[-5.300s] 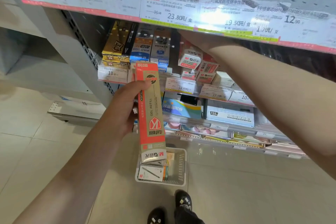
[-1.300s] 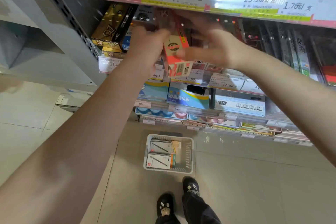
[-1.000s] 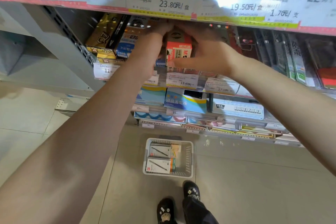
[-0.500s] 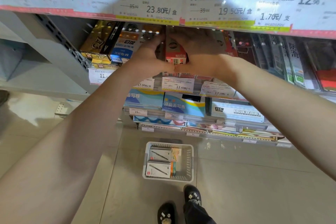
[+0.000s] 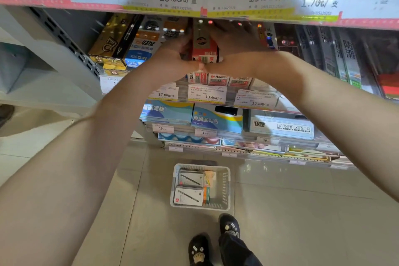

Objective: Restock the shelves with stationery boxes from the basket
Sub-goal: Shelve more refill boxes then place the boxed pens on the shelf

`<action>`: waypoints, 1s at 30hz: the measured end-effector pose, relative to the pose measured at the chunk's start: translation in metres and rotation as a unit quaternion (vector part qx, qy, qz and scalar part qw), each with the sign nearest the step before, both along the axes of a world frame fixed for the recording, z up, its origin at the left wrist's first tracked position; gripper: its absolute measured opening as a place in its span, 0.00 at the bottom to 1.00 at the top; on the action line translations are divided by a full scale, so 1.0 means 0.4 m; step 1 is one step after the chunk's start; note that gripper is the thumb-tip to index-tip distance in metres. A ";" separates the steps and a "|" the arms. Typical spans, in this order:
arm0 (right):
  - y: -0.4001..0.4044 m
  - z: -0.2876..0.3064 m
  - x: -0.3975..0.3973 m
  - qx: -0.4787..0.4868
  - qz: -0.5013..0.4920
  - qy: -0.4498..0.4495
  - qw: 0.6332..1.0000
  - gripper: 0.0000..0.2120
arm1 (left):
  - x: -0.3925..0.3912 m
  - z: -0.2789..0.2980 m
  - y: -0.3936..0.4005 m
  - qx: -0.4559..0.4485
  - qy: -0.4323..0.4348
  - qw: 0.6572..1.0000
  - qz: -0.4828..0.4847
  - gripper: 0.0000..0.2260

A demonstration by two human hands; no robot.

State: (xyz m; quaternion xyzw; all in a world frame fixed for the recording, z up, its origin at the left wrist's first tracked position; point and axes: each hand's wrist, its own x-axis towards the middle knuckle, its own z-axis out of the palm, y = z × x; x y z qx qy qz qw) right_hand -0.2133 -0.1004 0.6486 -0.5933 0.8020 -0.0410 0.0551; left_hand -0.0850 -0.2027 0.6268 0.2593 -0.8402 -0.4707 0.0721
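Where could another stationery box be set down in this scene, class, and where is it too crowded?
Free: the right half of the basket, beside its white pen boxes, and the floor tiles around it. Crowded: the shelf row where the left hand and right hand press the red refill box between the blue box and neighbouring packs.

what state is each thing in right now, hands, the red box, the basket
left hand: on the red box's left side
right hand: on the red box's right side
red box: held between both hands, partly pushed into the shelf row
basket: on the floor, boxes still inside
gold box: shelved, leaning
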 end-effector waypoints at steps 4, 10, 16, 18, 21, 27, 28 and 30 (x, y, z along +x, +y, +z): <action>0.035 0.005 0.015 -0.072 0.007 -0.014 0.997 0.39 | 0.004 0.000 0.043 -0.024 0.080 0.993 0.080 0.27; 0.204 -0.088 0.118 -0.344 0.071 -0.112 0.930 0.17 | 0.142 -0.095 0.160 -0.146 0.186 0.960 0.149 0.19; 0.375 -0.324 0.283 -0.186 0.014 -0.261 0.947 0.12 | 0.308 -0.318 0.213 -0.070 0.059 0.990 0.104 0.13; 0.397 -0.449 0.313 -0.117 -0.018 -0.285 0.951 0.12 | 0.346 -0.425 0.216 -0.052 0.003 0.994 0.097 0.12; 0.422 -0.648 0.343 -0.034 -0.126 -0.349 0.928 0.11 | 0.392 -0.605 0.227 -0.051 -0.083 0.993 0.067 0.12; 0.438 -1.081 0.386 0.131 -0.217 -0.355 0.900 0.09 | 0.427 -1.009 0.242 -0.028 -0.211 0.977 0.025 0.14; 0.436 -1.152 0.393 0.144 -0.228 -0.353 0.896 0.11 | 0.427 -1.077 0.243 -0.030 -0.222 0.974 0.022 0.15; 0.429 -1.285 0.412 0.169 -0.238 -0.352 0.889 0.14 | 0.434 -1.209 0.248 -0.034 -0.246 0.969 0.010 0.16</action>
